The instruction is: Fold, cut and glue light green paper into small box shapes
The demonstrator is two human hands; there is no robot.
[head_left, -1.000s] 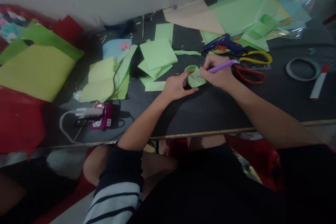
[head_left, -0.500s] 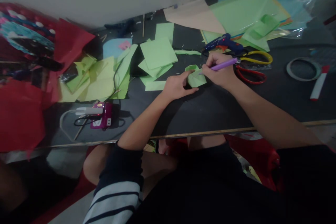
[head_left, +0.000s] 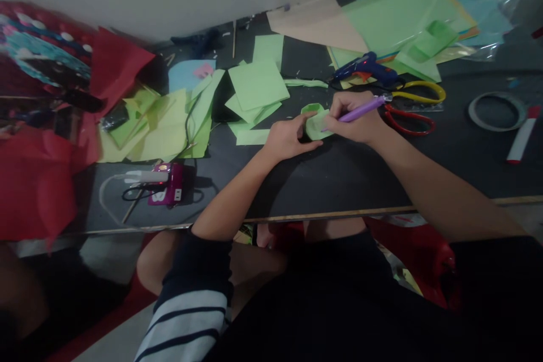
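My left hand (head_left: 292, 138) grips a small folded piece of green paper (head_left: 314, 125) by its left side, thumb along the near edge and fingers along the far edge. In my right hand (head_left: 352, 116) is a purple pen (head_left: 362, 108), slanted with its upper end toward the right. The pen's tip is hidden by my fingers at the paper's right part. Just left of my left hand lies a green paper strip (head_left: 251, 137), and beyond it a stack of green paper squares (head_left: 258, 85).
Beyond my right hand lie a blue glue gun (head_left: 369, 68) and scissors with yellow and red handles (head_left: 419, 93). Farther right are a tape roll (head_left: 473, 119) and a marker (head_left: 522, 138). A purple power adapter (head_left: 172, 184) with cables sits left, near the table edge (head_left: 297, 218).
My right hand and the pen have shifted slightly over the green paper, and the pen tip is now covered. My left hand keeps its hold. The whole view has shifted a little.
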